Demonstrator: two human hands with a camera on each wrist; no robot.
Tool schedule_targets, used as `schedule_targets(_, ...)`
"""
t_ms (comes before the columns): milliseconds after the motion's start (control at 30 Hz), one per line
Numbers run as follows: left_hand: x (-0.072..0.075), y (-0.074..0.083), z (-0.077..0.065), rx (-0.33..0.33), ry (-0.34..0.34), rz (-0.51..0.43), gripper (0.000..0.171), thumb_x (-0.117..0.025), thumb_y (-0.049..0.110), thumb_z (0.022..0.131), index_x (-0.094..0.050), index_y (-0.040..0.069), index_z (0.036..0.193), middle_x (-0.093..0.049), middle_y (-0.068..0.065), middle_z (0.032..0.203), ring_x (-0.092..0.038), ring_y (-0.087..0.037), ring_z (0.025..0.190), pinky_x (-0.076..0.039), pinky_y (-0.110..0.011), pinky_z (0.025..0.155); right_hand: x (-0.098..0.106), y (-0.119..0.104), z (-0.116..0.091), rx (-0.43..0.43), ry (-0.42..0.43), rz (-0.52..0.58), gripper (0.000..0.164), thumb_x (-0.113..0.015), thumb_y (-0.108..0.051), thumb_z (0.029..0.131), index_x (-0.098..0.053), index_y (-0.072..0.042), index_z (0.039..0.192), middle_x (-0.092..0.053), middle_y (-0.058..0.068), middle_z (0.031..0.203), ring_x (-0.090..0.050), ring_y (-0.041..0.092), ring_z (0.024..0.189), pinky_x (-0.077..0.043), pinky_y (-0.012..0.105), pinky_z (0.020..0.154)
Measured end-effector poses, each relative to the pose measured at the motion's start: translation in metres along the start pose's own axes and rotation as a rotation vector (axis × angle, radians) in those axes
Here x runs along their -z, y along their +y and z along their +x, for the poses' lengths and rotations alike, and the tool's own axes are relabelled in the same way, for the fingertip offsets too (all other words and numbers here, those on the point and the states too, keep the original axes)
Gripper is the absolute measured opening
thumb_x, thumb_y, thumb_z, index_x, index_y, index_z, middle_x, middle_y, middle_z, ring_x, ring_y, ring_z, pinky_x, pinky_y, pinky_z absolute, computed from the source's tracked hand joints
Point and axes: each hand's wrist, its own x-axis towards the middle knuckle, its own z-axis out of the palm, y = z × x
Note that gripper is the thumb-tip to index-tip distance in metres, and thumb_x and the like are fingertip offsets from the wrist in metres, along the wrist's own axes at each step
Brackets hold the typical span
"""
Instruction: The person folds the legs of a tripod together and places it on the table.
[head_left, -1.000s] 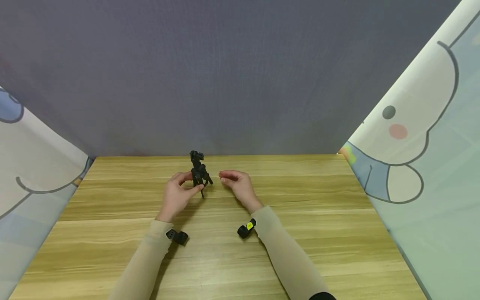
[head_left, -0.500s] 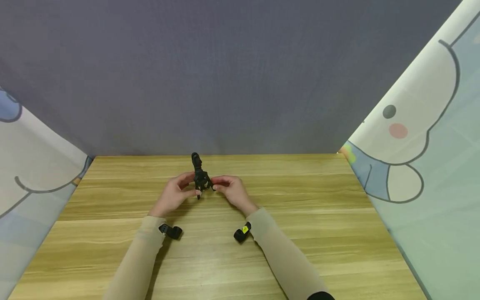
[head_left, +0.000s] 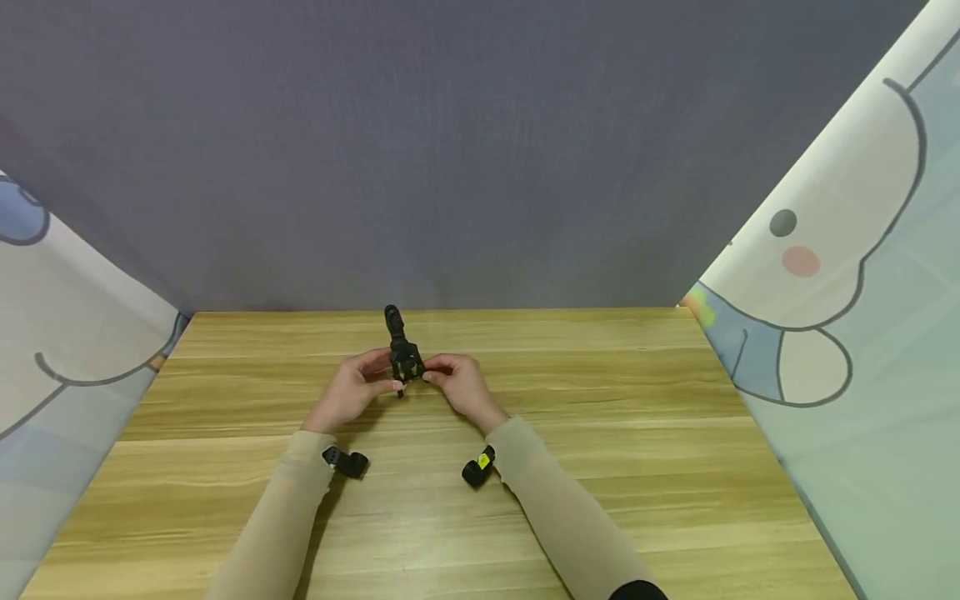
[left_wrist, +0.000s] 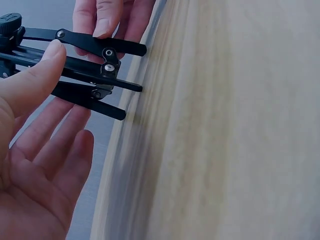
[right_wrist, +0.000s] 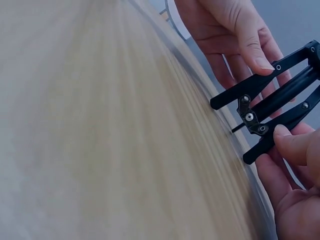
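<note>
And there's the black tripod (head_left: pixel 406 358) between the hands, over the wooden table (head_left: pixel 427 525) (feet touching or not, I can't tell), left hand (head_left: pixel 351 393) pinching one leg, right hand (head_left: pixel 463 388) pinching another! One slipping pinch on those narrow legs could tip it sideways, and a sudden leg shift might let the hinged braces (right_wrist: pixel 249 117) nip a fingertip.

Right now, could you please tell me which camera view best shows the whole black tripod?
The head view: it alone takes in the black tripod from top to bottom, though small. The left wrist and right wrist views show its legs and hinges closer, but their frame edges crop the rest.
</note>
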Motion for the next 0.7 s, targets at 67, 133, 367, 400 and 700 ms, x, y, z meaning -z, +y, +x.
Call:
schedule_targets(67,0.0,0.0,0.0,0.012,-0.001,0.003,0.063,-0.077,0.011,0.088,-0.05,0.002,0.145,-0.057,-0.023,0.136,-0.057,-0.038,0.122,-0.048,-0.049,0.099,-0.001,0.001,0.0,-0.003,0.005,0.008,0.011,-0.073,-0.007,0.091,-0.078,-0.007,0.101,-0.074,0.0,0.098,-0.067,0.013,0.095,-0.054,0.029,0.082)
schedule_targets(133,0.0,0.0,0.0,0.012,-0.001,-0.005,0.063,-0.077,0.011,0.089,-0.05,0.003,0.145,-0.057,-0.023,0.137,-0.056,-0.038,0.124,-0.047,-0.049,0.1,-0.001,0.001,0.0,-0.013,0.009,0.02,0.011,-0.073,-0.007,0.091,-0.078,-0.007,0.101,-0.074,0.001,0.099,-0.067,0.013,0.096,-0.054,0.03,0.083)
schedule_targets(367,-0.002,0.016,-0.006,-0.002,-0.016,-0.03,0.061,-0.072,0.002,0.091,-0.046,-0.001,0.146,-0.052,-0.026,0.14,-0.052,-0.042,0.127,-0.043,-0.053,0.104,0.001,0.0,-0.002,-0.033,0.005,0.082,0.016,-0.074,-0.005,0.089,-0.077,-0.003,0.105,-0.074,0.005,0.103,-0.068,0.016,0.098,-0.054,0.029,0.085)
schedule_targets(400,-0.002,0.021,-0.008,-0.006,-0.017,-0.032,0.061,-0.071,0.0,0.091,-0.045,-0.003,0.146,-0.051,-0.027,0.14,-0.051,-0.044,0.127,-0.042,-0.055,0.104,0.001,-0.001,-0.002,-0.034,0.002,0.091,0.016,-0.074,-0.004,0.089,-0.076,-0.002,0.106,-0.074,0.006,0.103,-0.068,0.016,0.098,-0.054,0.029,0.084)
schedule_targets(700,0.002,0.018,-0.007,-0.062,0.04,-0.152,0.062,-0.074,0.007,0.091,-0.047,0.0,0.146,-0.052,-0.023,0.14,-0.051,-0.037,0.128,-0.04,-0.053,0.107,-0.003,-0.001,-0.002,-0.038,0.005,0.12,0.018,-0.075,-0.003,0.088,-0.076,-0.002,0.106,-0.074,0.007,0.102,-0.069,0.016,0.096,-0.055,0.028,0.083)
